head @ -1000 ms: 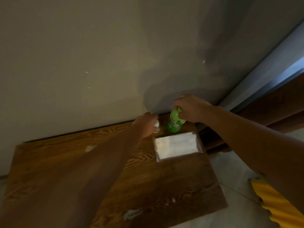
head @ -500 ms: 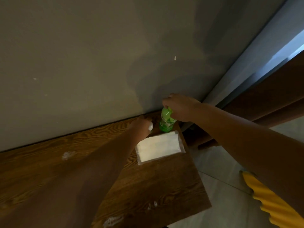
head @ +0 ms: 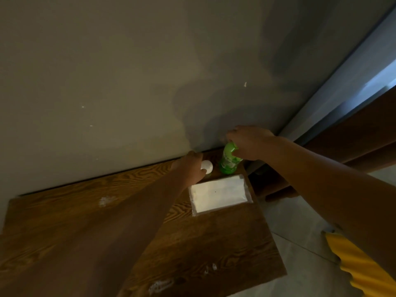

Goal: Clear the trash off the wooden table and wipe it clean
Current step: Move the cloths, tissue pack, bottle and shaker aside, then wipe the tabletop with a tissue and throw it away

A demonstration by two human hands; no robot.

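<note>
At the desk's (head: pixel 225 243) far right corner by the wall, the right hand (head: pixel 249 144) has its grip clamped on the green bottle (head: pixel 228 162), the left hand (head: pixel 189 168) closed on a white wad (head: pixel 207 166), just beyond a tissue pack (head: pixel 220 192).

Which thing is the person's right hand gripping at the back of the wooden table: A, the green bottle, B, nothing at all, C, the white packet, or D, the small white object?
A: the right hand is closed over the top of the green bottle, which stands upright by the wall, while the white packet lies untouched in front of it.
</note>
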